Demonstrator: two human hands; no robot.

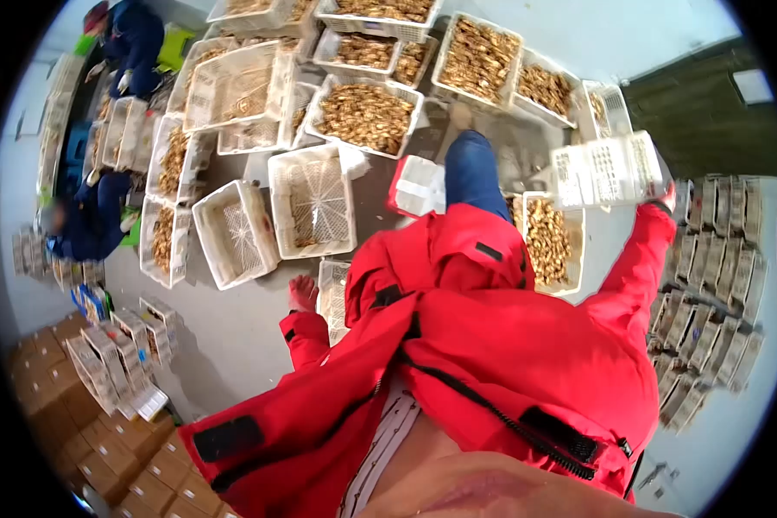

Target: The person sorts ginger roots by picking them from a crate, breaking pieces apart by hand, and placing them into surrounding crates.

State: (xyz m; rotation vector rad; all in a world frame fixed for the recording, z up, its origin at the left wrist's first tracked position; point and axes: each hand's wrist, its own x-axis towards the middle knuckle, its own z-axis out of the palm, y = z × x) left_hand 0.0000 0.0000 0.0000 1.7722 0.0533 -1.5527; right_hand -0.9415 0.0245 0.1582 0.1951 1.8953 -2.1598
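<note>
My right hand (668,197), at the end of a stretched red sleeve, grips the edge of a white plastic crate (603,171). That crate is tilted, with its slotted side facing me, above a crate of golden-brown lumpy pieces (547,242). What the tilted crate contains is hidden from me. Low on the left, my left hand (302,293) has its fingers spread and holds nothing. Beside it stands another white crate (332,292), partly covered by my red jacket. Two crates with lattice bottoms, one upright (312,203) and one slightly turned (236,235), are just beyond that hand.
Several filled crates (365,116) line the far side. Two people in dark blue clothes (138,43) are at the upper left. Crate stacks (708,259) stand at right, more (116,358) at lower left near cardboard boxes (116,453). A red-and-white container (420,185) sits by my leg.
</note>
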